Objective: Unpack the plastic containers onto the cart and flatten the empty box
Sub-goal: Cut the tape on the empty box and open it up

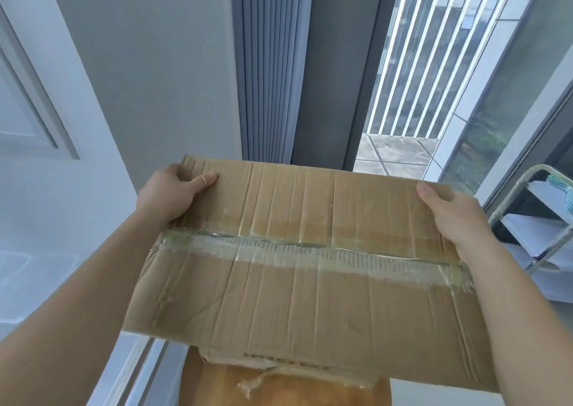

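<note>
A brown cardboard box (297, 294) fills the middle of the view, held up in front of me with a creased face toward the camera. A strip of clear tape runs across that face along a seam. My left hand (172, 193) grips the box's far left corner, thumb on the face. My right hand (455, 216) grips the far right edge. The metal cart (508, 199) stands at the right edge, with pale plastic containers (539, 235) on its shelves. The box's inside is hidden.
A white door or cabinet panel (37, 111) stands to the left. Grey pleated curtains (273, 64) hang ahead, beside a glass door to a balcony with white railings (412, 73). A wooden surface (279, 390) shows below the box.
</note>
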The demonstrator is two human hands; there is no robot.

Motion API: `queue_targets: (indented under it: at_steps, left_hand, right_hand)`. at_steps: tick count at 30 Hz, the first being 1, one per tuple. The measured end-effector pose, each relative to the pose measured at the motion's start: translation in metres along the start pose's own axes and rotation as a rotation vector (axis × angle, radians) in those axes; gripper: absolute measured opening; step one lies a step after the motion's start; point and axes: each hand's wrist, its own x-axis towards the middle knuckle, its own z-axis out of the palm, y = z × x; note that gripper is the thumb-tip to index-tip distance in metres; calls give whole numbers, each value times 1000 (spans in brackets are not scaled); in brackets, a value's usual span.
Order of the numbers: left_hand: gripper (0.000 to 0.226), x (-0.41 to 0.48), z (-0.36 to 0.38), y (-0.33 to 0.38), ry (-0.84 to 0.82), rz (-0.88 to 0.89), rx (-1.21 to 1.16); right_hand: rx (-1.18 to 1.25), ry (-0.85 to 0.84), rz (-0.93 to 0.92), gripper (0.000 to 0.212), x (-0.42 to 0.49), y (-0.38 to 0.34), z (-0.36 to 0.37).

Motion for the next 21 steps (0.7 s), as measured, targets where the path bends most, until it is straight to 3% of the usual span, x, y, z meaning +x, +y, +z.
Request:
queue_targets:
  at_steps: [8,13,21]
  left_hand:
    - [88,-9,58,-53,-163,-142,92]
    - [86,-7,87,-59,-154,-158,150]
    - [82,-27,140,-87,-217,-226,90]
  right_hand:
    - [-263,-93,148,83,-1,45,43]
    - [-302,-72,186,80,5,67,61]
    - [-257,-134,202,93,-2,118,68]
